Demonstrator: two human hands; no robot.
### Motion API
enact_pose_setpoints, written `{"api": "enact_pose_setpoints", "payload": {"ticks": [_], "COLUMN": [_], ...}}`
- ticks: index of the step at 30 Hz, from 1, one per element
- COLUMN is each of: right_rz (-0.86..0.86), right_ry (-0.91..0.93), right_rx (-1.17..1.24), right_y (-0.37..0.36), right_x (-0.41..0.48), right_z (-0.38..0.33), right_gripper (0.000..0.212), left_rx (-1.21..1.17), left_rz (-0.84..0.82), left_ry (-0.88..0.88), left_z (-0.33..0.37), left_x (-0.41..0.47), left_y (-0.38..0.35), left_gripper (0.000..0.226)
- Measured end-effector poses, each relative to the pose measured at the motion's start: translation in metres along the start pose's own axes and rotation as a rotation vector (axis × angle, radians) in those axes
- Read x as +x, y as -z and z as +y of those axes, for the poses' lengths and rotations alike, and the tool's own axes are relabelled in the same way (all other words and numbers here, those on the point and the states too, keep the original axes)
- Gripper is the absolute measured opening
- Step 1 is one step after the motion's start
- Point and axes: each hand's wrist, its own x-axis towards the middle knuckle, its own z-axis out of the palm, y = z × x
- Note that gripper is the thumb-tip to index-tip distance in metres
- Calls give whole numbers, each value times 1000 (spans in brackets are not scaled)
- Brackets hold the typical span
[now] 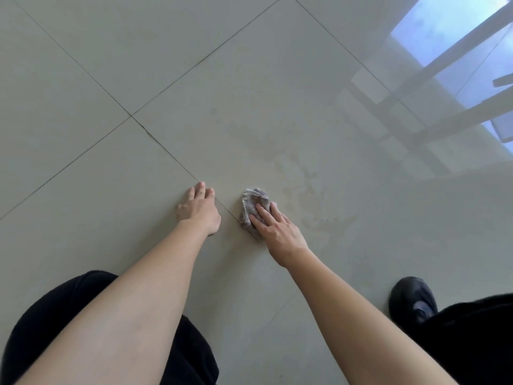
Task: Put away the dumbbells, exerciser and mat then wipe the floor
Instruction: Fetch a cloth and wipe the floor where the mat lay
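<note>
The left hand (198, 209) rests flat on the tiled floor (111, 79), fingers (200, 188) spread and holding nothing, bracing the crouch. Just right of it, across a grout line, the crumpled grey cloth (251, 201) lies under the right hand (277, 232). That hand's fingers lie straight over the cloth's near half and press it down. Faint brownish smears (311, 195), possibly damp streaks, sit just right of the cloth. Wiping well likely means steady pressure and overlapping strokes rightward through those smears. A black shoe (412, 298) stands far right.

Bare forearms (133, 301), loose black trousers (41, 329), one glossy black shoe (410, 294)
</note>
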Motion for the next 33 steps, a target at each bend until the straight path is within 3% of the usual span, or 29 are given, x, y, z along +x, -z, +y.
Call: {"api": "enact_pose_setpoints", "payload": {"ticks": [5,9,13,15,21,25,27,29,33], "right_rz": [111,209,181,167,16,67,175,259,252], "right_ry": [-3,-234,-443,-367,136,415,299,-12,-578], "right_rx": [11,96,203,219,170,70,52,95,263], "right_y": [17,44,68,69,29,24,38,55,83], "right_x": [14,25,44,41,-19,-6,9,18,13], "right_z": [90,192,261,258,202,245,291,346,419], "right_gripper": [75,76,85,83,67,66,74,69,83], "left_rx": [-84,-116,-132,-173,-190,-202,-164,-126,-117], "left_rz": [169,151,133,150,157,171,212,255,286], "left_ry": [169,191,232,285,314,288,236,166,69], "left_z": [31,78,131,154,203,223,233,245,270], "left_x": [-1,-16,-34,-44,-48,-15,6,24,45], "left_y": [0,-12,-9,-3,13,11,6,3,-6], "left_gripper": [51,56,62,62,61,64,67,69,66]}}
